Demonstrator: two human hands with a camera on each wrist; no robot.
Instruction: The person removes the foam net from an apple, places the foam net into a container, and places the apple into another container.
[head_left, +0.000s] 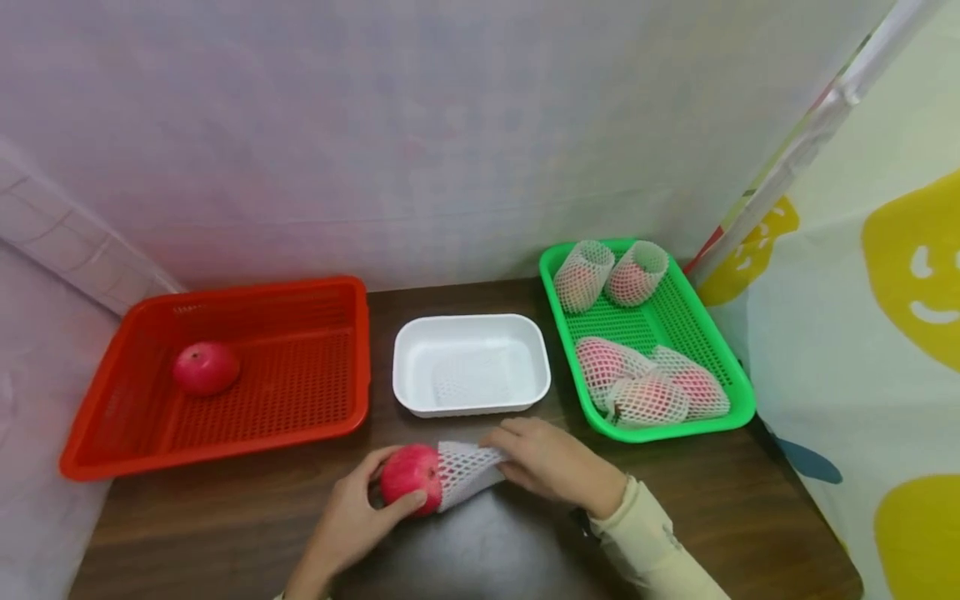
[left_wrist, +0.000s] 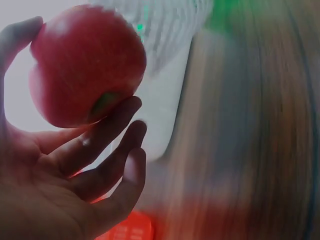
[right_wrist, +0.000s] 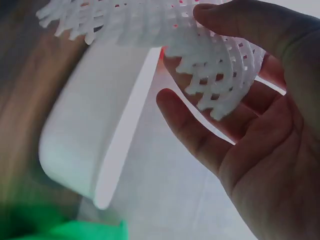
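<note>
My left hand [head_left: 356,512] grips a red apple [head_left: 408,479] between thumb and fingers, in front of the white tray. In the left wrist view the apple [left_wrist: 90,65] sits against the fingers, a dark green spot low on its skin. A white foam net sleeve [head_left: 467,471] meets the apple's right side, its mouth at the skin. My right hand [head_left: 551,462] pinches the sleeve's far end. In the right wrist view the thumb lies on top of the foam net [right_wrist: 215,65], with fingers beneath it.
A red basket [head_left: 360,367] at left holds one bare apple [head_left: 206,368]. The white tray [head_left: 471,408] stands in the middle, with netting at its bottom. At right, a green basket [head_left: 551,275] holds several apples in foam nets [head_left: 651,400]. All stand on a dark wooden table [head_left: 225,533].
</note>
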